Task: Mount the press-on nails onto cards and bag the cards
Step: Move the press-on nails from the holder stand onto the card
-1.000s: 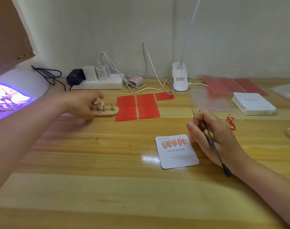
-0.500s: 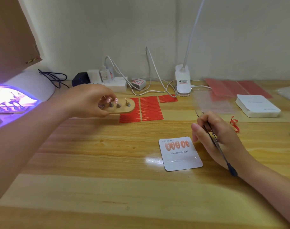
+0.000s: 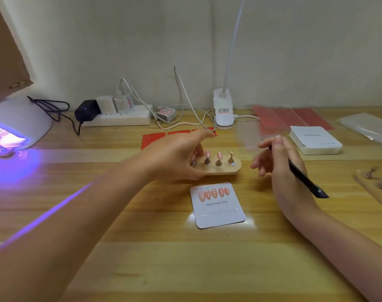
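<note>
1. Presently, the left hand (image 3: pixel 174 158) grips the oval wooden peg stand (image 3: pixel 220 167) of pink press-on nails (image 3: pixel 218 155), set just behind the white "Handmade Nail" card (image 3: pixel 218 205), likely for short transfers.
2. Right hand (image 3: pixel 279 168): loosely curled round black tweezers (image 3: pixel 303 179), kept ready.
3. Card: flat on the wooden bench (image 3: pixel 142 258), 5 nails mounted.

Small home nail-craft workstation: wooden bench (image 3: pixel 142 269) against a plain wall, glowing UV lamp (image 3: pixel 13 129), power strip (image 3: pixel 120 119), clip-on desk lamp (image 3: pixel 223 110).
</note>
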### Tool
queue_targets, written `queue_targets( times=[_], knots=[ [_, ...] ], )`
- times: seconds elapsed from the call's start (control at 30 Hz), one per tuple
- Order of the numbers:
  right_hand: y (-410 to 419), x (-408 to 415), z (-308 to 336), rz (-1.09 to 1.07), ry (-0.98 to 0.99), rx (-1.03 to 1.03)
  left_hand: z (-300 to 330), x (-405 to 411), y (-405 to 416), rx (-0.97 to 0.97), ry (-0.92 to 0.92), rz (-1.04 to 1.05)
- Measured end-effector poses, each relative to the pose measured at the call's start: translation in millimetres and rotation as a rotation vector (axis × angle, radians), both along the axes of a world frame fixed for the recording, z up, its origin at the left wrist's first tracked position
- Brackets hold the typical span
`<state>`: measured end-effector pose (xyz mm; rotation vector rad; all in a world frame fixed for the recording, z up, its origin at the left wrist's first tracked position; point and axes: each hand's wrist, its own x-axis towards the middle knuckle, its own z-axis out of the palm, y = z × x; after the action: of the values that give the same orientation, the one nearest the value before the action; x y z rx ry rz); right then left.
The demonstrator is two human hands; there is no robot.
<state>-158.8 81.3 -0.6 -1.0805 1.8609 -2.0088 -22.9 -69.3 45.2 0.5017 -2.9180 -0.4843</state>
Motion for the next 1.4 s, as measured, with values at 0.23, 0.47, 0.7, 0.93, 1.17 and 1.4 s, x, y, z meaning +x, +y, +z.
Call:
queue_targets(
  times=[0.23,0.47,0.7,0.93,1.17,1.4],
  knots=[
    [-3,-10,1,-0.046,-0.196,0.022,-12,-13,4,0.066,-0.002,0.029],
    [-2,-9,1,0.005,-0.228,0.007,-19,-12,-1,0.196,0.059,0.061],
    [-2,-8,1,0.006,-0.271,-0.007,-36,17,-8,0.231,0.26,0.236],
    [0,-11,-1,-0.004,-0.198,0.01,-42,20,-1,0.268,0.305,0.31],
    [-1,-12,-3,0.029,-0.157,-0.023,-31,-10,10,0.133,0.227,0.261],
    [6,-21,0,0.06,0.105,0.006,-23,-35,18,0.148,0.196,0.2]
  ],
)
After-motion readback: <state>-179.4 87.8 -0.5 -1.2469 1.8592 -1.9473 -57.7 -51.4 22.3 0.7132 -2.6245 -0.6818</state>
